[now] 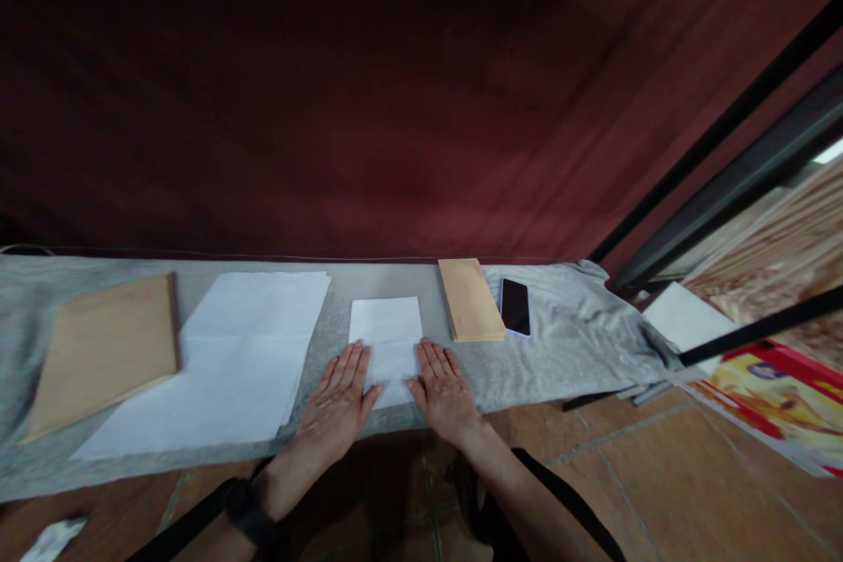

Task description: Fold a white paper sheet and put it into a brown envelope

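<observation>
A small white sheet of paper (385, 320), with a crease across its middle, lies in front of me on the grey cloth. Flat on its left edge rests my left hand (341, 395), fingers stretched out and pointing away from me. My right hand (446, 388) lies the same way on the right edge. Neither hand grips anything. To the left are larger white sheets (243, 369) with a fold line, partly under a thick brown envelope (111, 342). Beyond my right hand is a stack of narrow brown envelopes (471, 303).
A phone (515, 307) lies beside the narrow envelopes. The grey cloth (566, 351) covers the narrow table, wrinkled at its right end. A dark red curtain (369, 105) hangs behind. Black metal bars (711, 140) and a colourful box (777, 404) are at the right.
</observation>
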Motion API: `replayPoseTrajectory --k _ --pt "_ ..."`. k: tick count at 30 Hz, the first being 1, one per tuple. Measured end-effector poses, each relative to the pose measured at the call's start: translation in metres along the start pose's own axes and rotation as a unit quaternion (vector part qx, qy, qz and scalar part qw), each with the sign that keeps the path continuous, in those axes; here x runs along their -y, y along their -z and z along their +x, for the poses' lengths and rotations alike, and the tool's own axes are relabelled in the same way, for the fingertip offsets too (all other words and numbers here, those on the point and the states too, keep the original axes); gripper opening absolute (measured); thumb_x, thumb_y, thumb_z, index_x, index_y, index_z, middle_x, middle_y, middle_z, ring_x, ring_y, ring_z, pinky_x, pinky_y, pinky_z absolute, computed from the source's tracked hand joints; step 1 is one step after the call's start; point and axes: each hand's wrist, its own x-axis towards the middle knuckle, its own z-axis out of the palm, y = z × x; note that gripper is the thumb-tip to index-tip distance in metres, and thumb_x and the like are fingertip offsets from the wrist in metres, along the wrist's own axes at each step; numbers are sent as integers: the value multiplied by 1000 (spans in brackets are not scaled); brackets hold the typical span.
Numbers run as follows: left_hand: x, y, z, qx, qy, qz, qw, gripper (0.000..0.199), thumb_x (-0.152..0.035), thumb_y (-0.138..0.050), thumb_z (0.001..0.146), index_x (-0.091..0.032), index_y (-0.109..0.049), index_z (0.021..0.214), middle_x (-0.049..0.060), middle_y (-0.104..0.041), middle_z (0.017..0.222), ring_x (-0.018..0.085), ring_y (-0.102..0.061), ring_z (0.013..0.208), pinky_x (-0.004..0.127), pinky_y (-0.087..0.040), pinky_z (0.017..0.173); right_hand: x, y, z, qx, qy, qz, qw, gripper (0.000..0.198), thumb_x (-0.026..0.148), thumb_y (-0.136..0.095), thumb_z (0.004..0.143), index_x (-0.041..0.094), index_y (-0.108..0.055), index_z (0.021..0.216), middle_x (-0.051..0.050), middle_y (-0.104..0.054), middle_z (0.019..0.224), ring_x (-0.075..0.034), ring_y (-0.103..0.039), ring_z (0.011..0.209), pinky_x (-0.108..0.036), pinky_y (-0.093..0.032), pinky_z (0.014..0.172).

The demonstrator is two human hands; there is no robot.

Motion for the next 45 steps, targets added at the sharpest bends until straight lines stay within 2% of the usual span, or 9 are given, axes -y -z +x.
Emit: replayPoseTrajectory --k 7,14,19,22,25,29,34,39,45 --pt "-2 5 -2 -3 27 19 999 74 -57 -23 99 -6 -35 151 20 -38 157 29 -32 148 48 -27 120 -4 -1 -4 -17 -3 -6 1000 60 45 -42 103 14 -35 154 -12 -43 154 -26 -41 143 -46 -33 119" --pt "7 -3 -11 -55 36 23 998 79 -61 -25 97 -4 -33 151 23 -40 155 31 -37 145 50 -32 118 -9 -1 -9 -27 2 -3 1000 58 41 -41 104 16 -33 155 -9 -43 155 -25 -42 142 -45 -33 119" --pt "8 0 -10 -49 38 26 998 71 -51 -26 99 0 -39 147 24 -41 154 32 -36 146 51 -31 119 -11 0 -10 -27 7 -8 1000 56 38 -41 104 15 -34 154 -9 -43 155 -24 -42 142 -43 -31 120" --pt "-2 6 -5 -53 13 6 998 66 -45 -29 100 -3 -35 151 21 -37 157 30 -32 148 51 -29 120 -10 2 -9 -29 8 -11 999 57 38 -41 104 15 -32 155 -9 -43 155 -25 -42 142 -44 -31 120" --pt "-20 11 0 -47 -46 -18 998 63 -42 -33 100 -11 -26 155 14 -33 161 26 -28 150 47 -29 121 -9 4 -8 -25 9 -11 1000 57 38 -42 103 15 -34 155 -10 -44 154 -25 -42 142 -45 -32 119" --pt "-37 8 1 -33 -100 -33 994 66 -45 -37 101 -15 -22 157 12 -34 161 23 -31 149 43 -34 119 -8 4 -7 -16 6 -11 1000 55 37 -43 103 13 -39 152 -11 -46 153 -26 -42 142 -44 -32 119" --pt "-34 2 -2 -9 -115 -14 993 67 -54 -41 99 -18 -30 155 12 -36 160 25 -33 148 47 -31 120 -9 8 -5 12 0 -5 1000 53 34 -43 102 11 -42 150 -12 -43 154 -26 -41 143 -45 -30 120" --pt "-30 -1 -4 -15 -113 -17 993 61 -51 -40 99 -24 -34 154 9 -34 161 25 -31 149 48 -27 121 1 16 4 27 -9 18 999 52 35 -40 104 8 -44 148 -14 -42 155 -26 -38 144 -45 -31 121" --pt "-26 -10 -8 -21 -128 -19 991 54 -27 -34 99 -16 -38 152 10 -39 158 21 -31 149 44 -19 124 28 14 2 26 90 73 993 56 39 -34 106 15 -29 156 -6 -34 160 -18 -31 148 -40 -31 122"
